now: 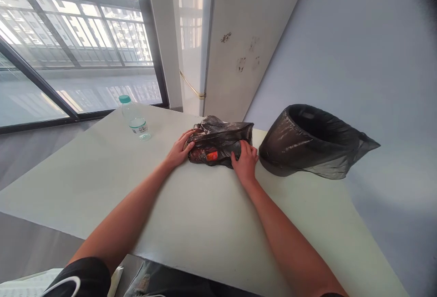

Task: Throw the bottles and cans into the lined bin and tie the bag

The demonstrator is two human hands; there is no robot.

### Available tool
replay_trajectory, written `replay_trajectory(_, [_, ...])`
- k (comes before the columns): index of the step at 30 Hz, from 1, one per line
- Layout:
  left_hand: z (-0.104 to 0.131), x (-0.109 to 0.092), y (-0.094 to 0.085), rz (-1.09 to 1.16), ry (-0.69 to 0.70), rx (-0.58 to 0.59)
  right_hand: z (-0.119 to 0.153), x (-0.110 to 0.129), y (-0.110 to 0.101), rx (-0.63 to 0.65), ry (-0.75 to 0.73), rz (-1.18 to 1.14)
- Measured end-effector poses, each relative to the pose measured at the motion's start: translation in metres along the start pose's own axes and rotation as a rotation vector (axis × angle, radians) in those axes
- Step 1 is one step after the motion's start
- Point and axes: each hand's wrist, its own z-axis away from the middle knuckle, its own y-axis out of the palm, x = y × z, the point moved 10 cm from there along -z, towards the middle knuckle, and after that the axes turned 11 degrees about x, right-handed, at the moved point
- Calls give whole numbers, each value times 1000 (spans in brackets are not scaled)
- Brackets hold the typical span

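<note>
A crumpled black plastic bag point(221, 130) lies on the white table point(191, 210) in front of me. Something with an orange-red label point(212, 156) shows through or on it; what else is inside I cannot make out. My left hand point(178, 151) grips the bag's left end, thumb on the near side and fingers over the top. At the right end, the bent fingers of my right hand point(246, 162) hold the plastic. Just right of that hand stands a trash can point(287, 142) lined with a black bag, whose loose edge hangs out to the right.
A clear plastic bottle point(134, 119) with a teal cap stands at the table's back left. A white refrigerator point(239, 46) rises behind the table, beside a wall point(358, 51) on the right. Glass doors point(78, 37) are at the left.
</note>
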Motion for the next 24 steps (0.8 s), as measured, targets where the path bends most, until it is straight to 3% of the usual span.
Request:
replay_trajectory(7, [0,-6,-3,-98,23,-24,-5,-23,6,5,92,-150])
replay_trajectory(9, [5,-20,-12,-182,49,-128,-6,-25,7,2,95,-186])
replay_trajectory(12, [20,-61,-21,-313,196,-312,-7,-17,1,-16,49,-237])
replay_trajectory(14, [24,-92,-4,-368,384,-230,-5,-10,-10,-63,13,-283])
replay_trajectory(17, [23,-114,36,-421,545,61,-1,-7,-28,-162,-20,-417])
replay_trajectory(19, [17,-107,44,-425,479,113,2,-13,-35,-208,-15,-554])
replay_trajectory(24, [9,-83,36,-371,308,33,7,-42,-39,-300,57,-822])
